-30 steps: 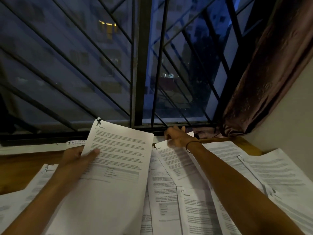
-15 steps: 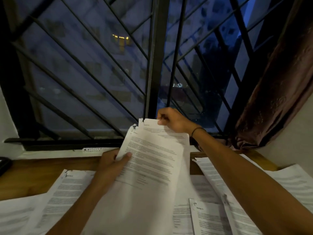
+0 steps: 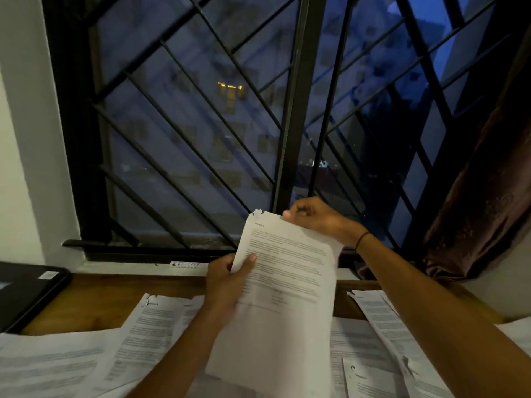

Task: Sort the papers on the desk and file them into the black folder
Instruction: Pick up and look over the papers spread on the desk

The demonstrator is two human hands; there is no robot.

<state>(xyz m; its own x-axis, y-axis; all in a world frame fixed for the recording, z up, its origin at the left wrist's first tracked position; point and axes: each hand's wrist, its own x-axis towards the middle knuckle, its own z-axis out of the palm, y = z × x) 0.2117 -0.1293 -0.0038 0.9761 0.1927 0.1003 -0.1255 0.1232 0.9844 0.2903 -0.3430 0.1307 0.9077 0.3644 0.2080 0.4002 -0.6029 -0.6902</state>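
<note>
So the person's got a bundle of printed sheets [image 3: 284, 288] lifted up off the wooden desk [image 3: 94, 303], tilted back toward the barred window [image 3: 201, 124]. The left hand [image 3: 227, 285] is grasping the bundle along its left edge, thumb laid across the front of the top page and the other fingers tucked behind it. The right hand [image 3: 313, 218] is up at the top right corner, fingers curled and pinching the paper there, with a thin dark band [image 3: 362, 239] round that wrist. The top left corner of the front page looks ragged, like it was torn. Text is too small and blurry to read. Loads more printed pages [image 3: 149, 334] are spread flat on the desk under both arms, overlapping each other, some to the left and another batch [image 3: 382, 337] on the right. Over at the far left edge of the desk there's a flat black thing with a white sticker on it, probably the black folder [image 3: 26, 291], lying well apart from the held bundle. A dark brownish curtain [image 3: 488, 196] is bunched up at the right of the window. It's dusk outside, one lit window [image 3: 231, 89] in the building opposite.
</note>
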